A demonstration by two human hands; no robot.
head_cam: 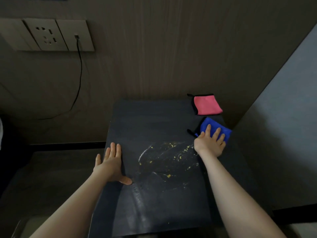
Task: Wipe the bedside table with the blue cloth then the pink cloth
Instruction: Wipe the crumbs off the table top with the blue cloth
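Right hand lies flat, fingers spread on blue cloth at desk right edge — not gripping. Left hand flat, released, on left edge. Pink cloth behind, back corner. Yellow crumbs mid-desk — no readable writing.

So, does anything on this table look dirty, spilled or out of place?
Yes. The bedside table has a mess in the middle: yellow crumbs and whitish powdery smears on the dark top. The right hand rests on the blue cloth. The pink cloth lies folded at the far corner.
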